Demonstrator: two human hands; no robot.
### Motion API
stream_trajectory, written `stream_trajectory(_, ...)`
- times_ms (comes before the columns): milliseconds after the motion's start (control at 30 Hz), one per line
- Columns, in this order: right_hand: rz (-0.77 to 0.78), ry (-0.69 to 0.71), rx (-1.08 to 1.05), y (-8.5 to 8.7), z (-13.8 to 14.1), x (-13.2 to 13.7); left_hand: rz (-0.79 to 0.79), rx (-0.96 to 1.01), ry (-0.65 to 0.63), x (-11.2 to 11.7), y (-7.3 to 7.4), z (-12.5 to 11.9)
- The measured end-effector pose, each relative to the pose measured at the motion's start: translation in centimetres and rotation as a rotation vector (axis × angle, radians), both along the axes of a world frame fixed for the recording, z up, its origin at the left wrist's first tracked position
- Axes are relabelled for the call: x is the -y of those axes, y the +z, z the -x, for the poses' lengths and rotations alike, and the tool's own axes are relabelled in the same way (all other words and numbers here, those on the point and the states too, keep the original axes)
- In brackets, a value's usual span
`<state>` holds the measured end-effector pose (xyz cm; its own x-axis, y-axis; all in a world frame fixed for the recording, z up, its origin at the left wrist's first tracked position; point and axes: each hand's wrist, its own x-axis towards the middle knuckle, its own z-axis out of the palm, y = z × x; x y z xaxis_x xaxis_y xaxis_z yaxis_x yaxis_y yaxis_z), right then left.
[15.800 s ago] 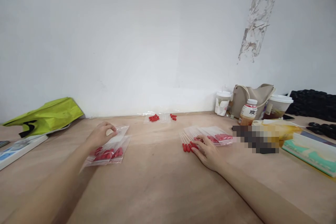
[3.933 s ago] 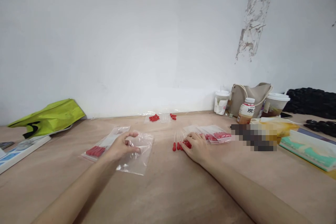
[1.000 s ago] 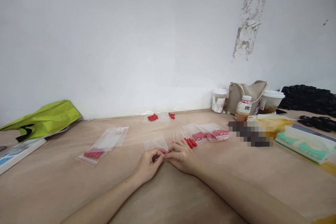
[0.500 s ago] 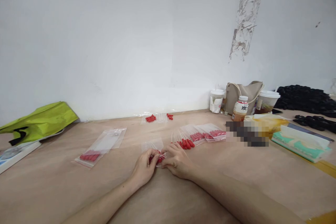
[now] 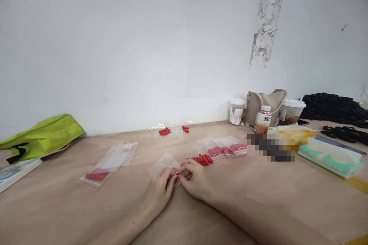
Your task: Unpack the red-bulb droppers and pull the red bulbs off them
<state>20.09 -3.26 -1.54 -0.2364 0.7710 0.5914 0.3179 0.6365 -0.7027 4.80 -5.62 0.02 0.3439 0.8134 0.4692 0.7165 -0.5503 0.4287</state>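
A small clear zip bag (image 5: 164, 162) with red-tipped sticks inside lies tilted on the table before me. My left hand (image 5: 161, 183) pinches its near edge from the left, thumb against fingers. From the right, my right hand (image 5: 195, 179) is closed on the same edge, its fingertips almost meeting the left ones. Fingers cover most of the red tips in the bag. Just beyond my right hand lies a loose fan of white sticks with red tips (image 5: 205, 159). Filled bags (image 5: 220, 149) overlap in a row to the right of that fan.
More filled bags (image 5: 99, 174) lie at left, near a yellow-green bag (image 5: 54, 136). Red pieces (image 5: 165, 131) sit on plastic by the wall. On the right stand a lidded cup (image 5: 237, 111), a bottle (image 5: 262, 120), a beige handbag (image 5: 260, 101) and a tissue pack (image 5: 329, 157).
The bag between my hands has turned, its far end swinging left. Both hands have shifted slightly and their fingertips have come closer together at the near edge.
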Motion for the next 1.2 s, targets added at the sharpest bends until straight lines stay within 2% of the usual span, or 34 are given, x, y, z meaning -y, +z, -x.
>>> stream_trajectory(100,0.024,-0.07,0.033,-0.4,0.5,0.2,0.095,0.072,-0.012,0.2,0.0,-0.3)
stream_trajectory(200,0.038,-0.069,0.082,-0.2,0.7,0.4,0.153,0.14,-0.016,-0.2,0.3,0.1)
stream_trajectory(367,-0.006,-0.007,0.123,0.1,0.3,-0.2,0.105,0.101,0.039,-1.7,1.8,2.0)
stream_trajectory(533,0.004,0.063,0.171,0.1,-0.7,-0.9,0.116,0.048,-0.096,-1.9,2.8,4.0)
stream_trajectory(633,0.033,0.106,0.17,0.1,-1.5,-1.0,0.157,-0.033,-0.222,-2.0,2.4,5.7)
stream_trajectory(700,0.03,0.06,0.181,0.3,-1.9,-1.0,0.218,-0.061,-0.256,-2.1,1.9,6.7)
stream_trajectory(800,0.004,-0.027,0.209,0.8,-2.3,-0.7,0.257,-0.052,-0.238,-1.9,1.3,7.3)
stream_trajectory(1000,0.104,0.107,0.241,1.6,-2.0,0.2,0.201,-0.047,-0.199,-0.2,0.9,7.0)
stream_trajectory(1200,0.148,0.092,0.342,1.8,-1.2,0.4,0.382,0.048,-0.125,-0.4,-0.1,7.0)
